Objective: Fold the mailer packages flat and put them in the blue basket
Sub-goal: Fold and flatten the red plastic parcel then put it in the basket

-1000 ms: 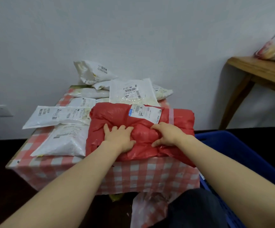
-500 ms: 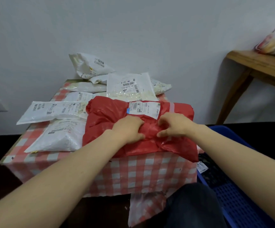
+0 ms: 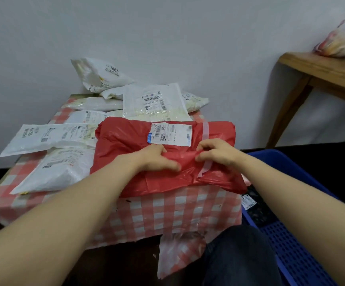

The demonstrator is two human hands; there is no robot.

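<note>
Red mailer (image 3: 161,153) lying at the near right corner of the checked tablecloth (image 3: 175,211), near edge overhanging slightly. Left hand (image 3: 157,159) curled over a raised fold of the red plastic, thumb stretched along it, fingertips tucked under and out of sight. Right hand (image 3: 217,151) pinching the same fold just beside the pink tape strip (image 3: 205,131), fingers bent round the ridge. White shipping label (image 3: 170,134) on top of the mailer, print too small to read.

White mailers (image 3: 49,137) spread behind and to the left, several overlapping; the rearmost ones propped against the wall, their lower parts hidden by those in front. How many in the stack: cannot tell.

Blue basket (image 3: 291,254) low on the right, just beside the table, cut off by the frame edge and partly covered by the right forearm. Something dark with a small label (image 3: 249,201) inside it, shape unclear.

Wooden table (image 3: 320,75) at far right, cropped, with a blurred striped bag (image 3: 341,44) on top. Dark trouser knee (image 3: 239,254) at bottom centre.
</note>
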